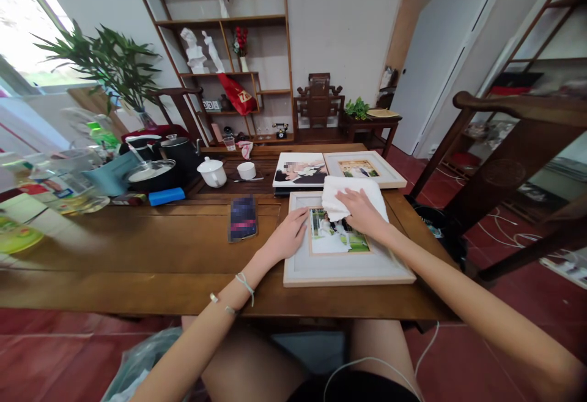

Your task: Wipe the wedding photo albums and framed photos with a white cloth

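Left hand (288,237) rests open on the border of the stiff frame (348,270); right hand (362,212), flat, presses a soft cloth (337,197) on probably fragile glass (334,240).

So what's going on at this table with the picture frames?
A seated person is handling a pale framed photo lying flat on the wooden table. Their left hand rests flat on the frame's left edge, while the right hand presses a white cloth onto the upper part of the picture. Two more framed pictures lie just beyond it, and a phone lies to its left.
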`<state>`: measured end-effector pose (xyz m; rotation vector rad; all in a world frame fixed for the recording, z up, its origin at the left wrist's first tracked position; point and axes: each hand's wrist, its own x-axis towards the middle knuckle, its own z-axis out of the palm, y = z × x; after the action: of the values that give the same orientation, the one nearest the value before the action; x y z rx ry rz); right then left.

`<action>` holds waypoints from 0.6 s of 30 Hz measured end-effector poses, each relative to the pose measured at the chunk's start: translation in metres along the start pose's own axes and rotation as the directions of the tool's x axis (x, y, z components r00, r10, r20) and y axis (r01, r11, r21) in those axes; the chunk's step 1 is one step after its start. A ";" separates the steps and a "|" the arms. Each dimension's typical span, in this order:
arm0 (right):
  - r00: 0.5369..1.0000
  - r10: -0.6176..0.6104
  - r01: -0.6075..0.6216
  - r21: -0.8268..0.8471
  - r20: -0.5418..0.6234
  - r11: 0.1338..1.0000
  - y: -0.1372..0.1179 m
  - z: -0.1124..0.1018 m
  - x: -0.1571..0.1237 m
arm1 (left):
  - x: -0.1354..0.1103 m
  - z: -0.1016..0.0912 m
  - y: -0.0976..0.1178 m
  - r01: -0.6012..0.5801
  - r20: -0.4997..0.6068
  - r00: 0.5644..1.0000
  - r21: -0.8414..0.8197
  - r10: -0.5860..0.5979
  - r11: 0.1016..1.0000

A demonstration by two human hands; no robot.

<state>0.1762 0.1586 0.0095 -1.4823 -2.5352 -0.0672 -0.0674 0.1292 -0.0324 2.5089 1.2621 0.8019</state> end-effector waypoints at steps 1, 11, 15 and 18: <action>0.999 -0.010 0.010 -0.012 0.031 1.000 -0.006 -0.003 -0.005 | 0.000 0.000 0.000 -0.001 -0.004 1.000 -0.001 0.001 1.000; 0.957 -0.033 0.002 0.107 0.288 0.994 -0.081 -0.060 -0.099 | -0.001 0.005 -0.005 -0.014 -0.020 1.000 -0.005 0.014 1.000; 0.972 -0.108 0.068 0.189 0.209 0.980 -0.081 -0.056 -0.110 | -0.001 0.002 -0.004 -0.019 0.004 1.000 -0.007 0.019 1.000; 0.979 -0.180 0.161 0.175 0.100 0.971 -0.062 -0.032 -0.099 | -0.001 0.000 -0.002 -0.023 0.009 1.000 -0.004 0.024 1.000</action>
<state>0.1743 0.0384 0.0251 -1.2373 -2.6795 0.2060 -0.0690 0.1299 -0.0341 2.5261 1.2293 0.7962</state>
